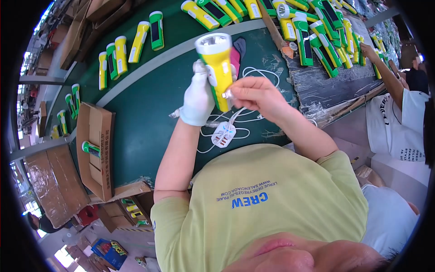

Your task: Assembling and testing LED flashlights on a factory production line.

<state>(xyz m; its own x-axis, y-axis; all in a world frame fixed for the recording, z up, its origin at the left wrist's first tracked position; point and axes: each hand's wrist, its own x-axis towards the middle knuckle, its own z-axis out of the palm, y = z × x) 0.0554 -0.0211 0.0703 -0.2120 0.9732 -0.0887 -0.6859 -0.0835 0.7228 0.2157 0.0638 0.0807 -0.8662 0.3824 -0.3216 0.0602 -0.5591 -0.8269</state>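
The yellow-and-green flashlight point(220, 72) sat at one o'clock from the gloved left hand point(198, 96), which was clamped around its body. At the flashlight's four o'clock, the bare right hand point(262, 96) pinched a small white connector point(227, 94).

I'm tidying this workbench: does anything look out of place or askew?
Mildly, yes: thin white cables sprawl in loose loops around the white, many-sided power hub instead of lying neatly. Also, a single mostly green flashlight lies alone inside the open brown cardboard box at left.
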